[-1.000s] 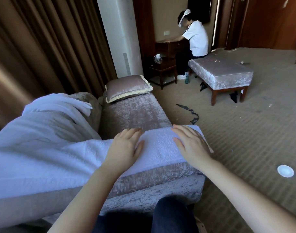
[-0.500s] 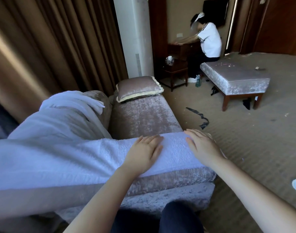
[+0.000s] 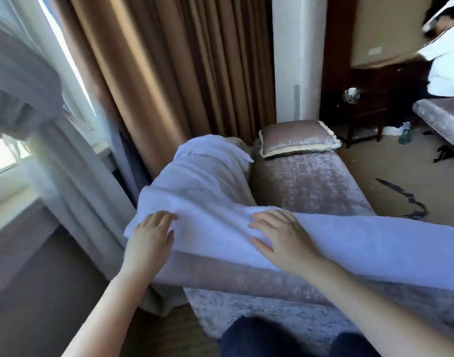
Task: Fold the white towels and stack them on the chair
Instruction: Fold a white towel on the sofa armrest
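A bright window (image 3: 4, 161) fills the far left, with a grey sheer curtain (image 3: 74, 202) hanging beside it down to the floor. Next come heavy brown drapes (image 3: 169, 73), then a tall white standing unit (image 3: 298, 60) against the wall.

In front of the drapes stands the chair (image 3: 311, 186), long and covered in mauve velvet, with a matching cushion (image 3: 298, 137) at its far end. One white towel (image 3: 200, 176) is draped loosely over the chair's rounded arm. A second, long towel (image 3: 362, 246) lies as a flat band across the chair's near edge and runs out of view on the right. Where the two meet on the left, I cannot tell whether they overlap.

Past the chair is beige carpet (image 3: 370, 161) with a black strap (image 3: 406, 197) lying on it. A dark wooden stand (image 3: 362, 117) carries a cup (image 3: 351, 92). At the top right another person (image 3: 447, 60) in a white top is bent over, and the corner of an ottoman (image 3: 442, 119) shows below.

The left hand (image 3: 151, 234) lies palm down on the left end of the long towel, fingers straight and close together, their tips at a soft crease. The right hand (image 3: 280, 240) lies flat farther right on the same towel, fingers spread and pointing left. Both hands press and neither grips; they are well apart. Dark trousers (image 3: 259, 338) show at the bottom.
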A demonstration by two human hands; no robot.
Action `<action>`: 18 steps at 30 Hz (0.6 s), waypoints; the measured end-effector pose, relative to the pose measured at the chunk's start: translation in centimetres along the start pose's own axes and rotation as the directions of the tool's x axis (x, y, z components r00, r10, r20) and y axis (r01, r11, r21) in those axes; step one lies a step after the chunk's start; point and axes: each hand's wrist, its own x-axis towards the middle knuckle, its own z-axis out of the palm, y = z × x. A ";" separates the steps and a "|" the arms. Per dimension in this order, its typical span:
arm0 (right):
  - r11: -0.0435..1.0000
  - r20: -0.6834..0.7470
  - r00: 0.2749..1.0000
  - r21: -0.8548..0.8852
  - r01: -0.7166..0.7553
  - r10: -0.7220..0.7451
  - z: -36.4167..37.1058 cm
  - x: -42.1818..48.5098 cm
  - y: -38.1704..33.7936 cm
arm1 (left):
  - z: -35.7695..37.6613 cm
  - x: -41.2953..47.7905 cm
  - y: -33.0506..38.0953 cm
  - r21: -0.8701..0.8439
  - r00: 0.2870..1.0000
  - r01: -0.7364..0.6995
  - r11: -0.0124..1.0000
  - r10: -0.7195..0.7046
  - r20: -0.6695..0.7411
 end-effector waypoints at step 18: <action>0.936 -0.061 0.968 -0.274 0.219 -0.244 4.7 4.7 -4.8 | -0.9 0.9 -5.8 0.298 0.945 -0.214 0.930 0.274 -0.178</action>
